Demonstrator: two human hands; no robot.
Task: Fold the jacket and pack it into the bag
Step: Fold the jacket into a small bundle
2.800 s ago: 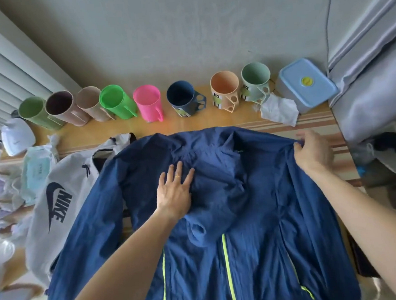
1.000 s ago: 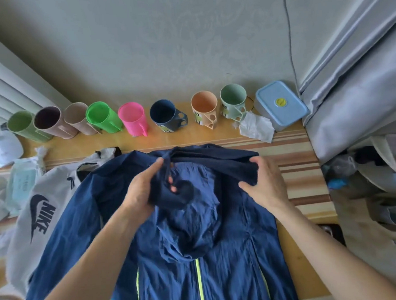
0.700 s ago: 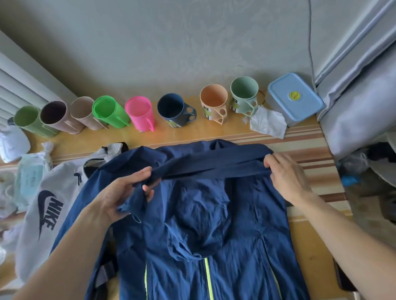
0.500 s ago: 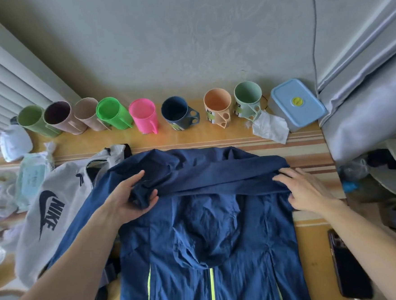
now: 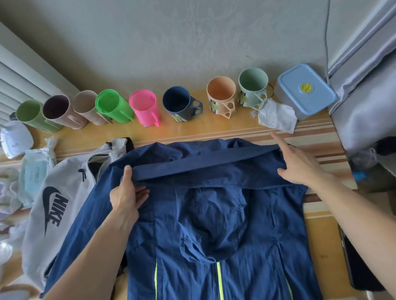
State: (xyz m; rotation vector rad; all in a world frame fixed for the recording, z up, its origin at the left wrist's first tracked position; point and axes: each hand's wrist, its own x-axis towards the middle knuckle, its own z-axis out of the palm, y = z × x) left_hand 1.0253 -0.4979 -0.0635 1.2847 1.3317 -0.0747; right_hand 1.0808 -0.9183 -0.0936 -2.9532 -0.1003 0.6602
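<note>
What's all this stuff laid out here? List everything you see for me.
jacket: one, navy with neon-yellow stripes, spread on the table, one sleeve folded across the top
bag: one, grey with a Nike logo, left of the jacket and partly under it
cups: eight, two green, brown, beige, pink, navy, peach, mint, in a row along the wall
food container: one, blue lid, right end of the row
tissue: one, white, crumpled, beside the container
wet-wipes pack: one, pale, left edge
phone: one, dark, right table edge
table: one, wooden, striped
left hand: gripping the sleeve end
right hand: open, pressing the sleeve fold
</note>
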